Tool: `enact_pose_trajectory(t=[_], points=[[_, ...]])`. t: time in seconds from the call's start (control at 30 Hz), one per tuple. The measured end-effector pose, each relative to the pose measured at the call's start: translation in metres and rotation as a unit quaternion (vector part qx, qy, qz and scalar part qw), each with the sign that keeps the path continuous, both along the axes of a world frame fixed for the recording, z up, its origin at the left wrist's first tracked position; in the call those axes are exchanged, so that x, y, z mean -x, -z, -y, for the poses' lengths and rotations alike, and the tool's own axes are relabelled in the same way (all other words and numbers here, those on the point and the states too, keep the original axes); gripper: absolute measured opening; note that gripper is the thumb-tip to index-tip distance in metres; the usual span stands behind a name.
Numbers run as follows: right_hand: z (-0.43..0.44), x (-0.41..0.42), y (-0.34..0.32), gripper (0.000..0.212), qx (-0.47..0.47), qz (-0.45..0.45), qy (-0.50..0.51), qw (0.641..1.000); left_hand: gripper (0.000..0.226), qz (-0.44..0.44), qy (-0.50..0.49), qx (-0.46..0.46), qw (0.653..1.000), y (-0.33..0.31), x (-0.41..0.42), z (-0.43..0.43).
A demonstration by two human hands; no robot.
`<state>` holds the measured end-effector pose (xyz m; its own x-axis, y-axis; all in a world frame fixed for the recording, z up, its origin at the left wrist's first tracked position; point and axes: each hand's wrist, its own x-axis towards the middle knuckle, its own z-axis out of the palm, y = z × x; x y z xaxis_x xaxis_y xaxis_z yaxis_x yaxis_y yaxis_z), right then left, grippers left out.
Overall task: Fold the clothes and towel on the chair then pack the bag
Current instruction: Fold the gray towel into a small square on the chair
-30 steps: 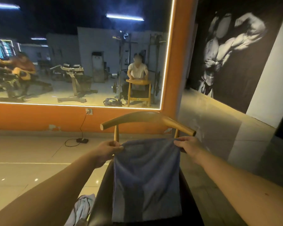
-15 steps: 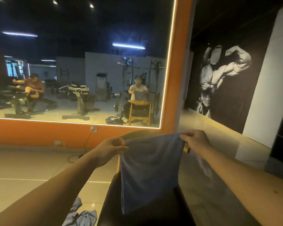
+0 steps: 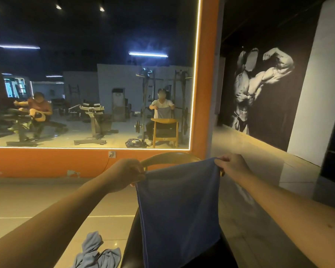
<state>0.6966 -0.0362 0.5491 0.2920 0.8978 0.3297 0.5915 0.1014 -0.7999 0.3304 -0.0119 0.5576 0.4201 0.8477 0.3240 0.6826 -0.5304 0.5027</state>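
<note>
A blue towel [image 3: 179,206] hangs flat in the air in front of me, held up by its two top corners. My left hand [image 3: 127,175] pinches the top left corner and my right hand [image 3: 231,165] pinches the top right corner. Behind the towel stands a wooden chair [image 3: 168,157] with a curved backrest and a dark seat [image 3: 131,248], mostly hidden by the towel. A grey-blue garment [image 3: 97,252] lies crumpled at the seat's left edge. The bag shows only as a reflection in the mirror.
A large mirror [image 3: 89,74] in an orange frame fills the wall ahead and reflects gym machines and people. A wall socket [image 3: 111,154] sits below it. Tiled floor [image 3: 27,200] spreads to the left, and a dark mural wall [image 3: 259,89] runs along the right.
Both hands have lifted the towel off the chair seat, so it now hangs higher and freely. My view has tilted upward.
</note>
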Motion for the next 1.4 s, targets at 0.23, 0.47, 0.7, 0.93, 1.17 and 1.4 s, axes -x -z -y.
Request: enact_pose_trajectory(t=[0.23,0.47,0.7,0.93,1.17,1.4], points=[[0.007,-0.001,0.0,0.012,-0.009,-0.018,-0.006,1.0,0.015,-0.049,0.01,0.018,0.999,0.008,-0.002,-0.005],[0.015,-0.007,-0.005,0.011,-0.017,-0.011,-0.01,1.0,0.008,0.012,0.01,-0.002,1.0,0.022,-0.005,-0.004],[0.017,-0.011,-0.001,0.011,-0.027,-0.002,0.028,0.999,0.01,-0.011,0.007,-0.008,1.0,0.024,-0.015,-0.009],[0.01,-0.022,0.009,0.02,-0.031,0.015,0.011,0.999,0.017,-0.004,-0.054,-0.033,0.998,0.019,-0.015,-0.02],[0.003,-0.038,0.022,0.025,0.056,0.053,-0.036,0.996,0.03,-0.136,-0.016,-0.033,0.99,0.022,-0.006,-0.04],[-0.001,-0.041,0.03,0.013,0.109,-0.005,-0.041,0.993,0.025,-0.173,-0.03,-0.03,0.984,0.029,-0.012,-0.062]])
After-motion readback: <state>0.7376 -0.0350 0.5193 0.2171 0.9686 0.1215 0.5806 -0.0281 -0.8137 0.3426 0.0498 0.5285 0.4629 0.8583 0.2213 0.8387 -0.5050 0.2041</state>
